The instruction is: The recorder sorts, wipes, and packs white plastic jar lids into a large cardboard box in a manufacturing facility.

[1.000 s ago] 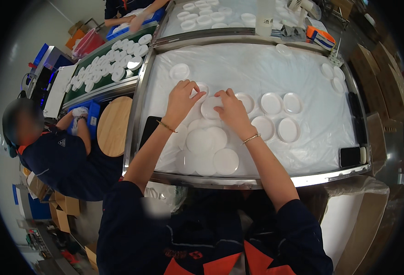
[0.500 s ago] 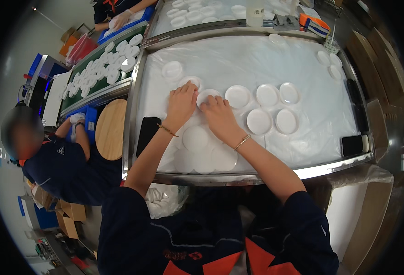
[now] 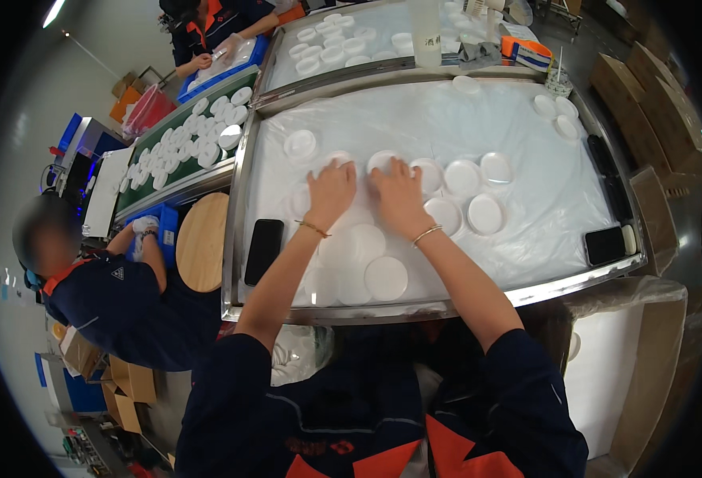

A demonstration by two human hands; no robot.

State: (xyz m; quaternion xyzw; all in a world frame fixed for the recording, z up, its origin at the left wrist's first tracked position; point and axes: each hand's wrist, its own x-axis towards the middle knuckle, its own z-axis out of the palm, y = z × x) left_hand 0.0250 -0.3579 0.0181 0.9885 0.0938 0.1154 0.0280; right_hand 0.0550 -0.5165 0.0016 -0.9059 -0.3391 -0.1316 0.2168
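My left hand (image 3: 332,191) reaches over the table with its fingers spread, their tips at the near edge of a white round lid (image 3: 338,155). Beside it, my right hand (image 3: 399,197) has its fingers bent onto another shallow white lid (image 3: 382,159); the fingers partly cover it. Several similar rimmed lids (image 3: 462,178) lie flat to the right of that hand, and one single lid (image 3: 300,144) is at the far left. Between my forearms are more white discs (image 3: 386,278), some blending into the pale sheet.
Clear plastic covers the metal-edged table (image 3: 542,231). A black phone (image 3: 264,252) lies at the left edge, another dark device (image 3: 606,247) at the right. One person (image 3: 112,279) works at left beside a blue bin; another works beyond the belt (image 3: 195,147) of white pieces.
My right hand has moved right and away from my left, and the lid under it has shifted the same way. My left hand's fingers have spread. The whole view has shifted slightly.
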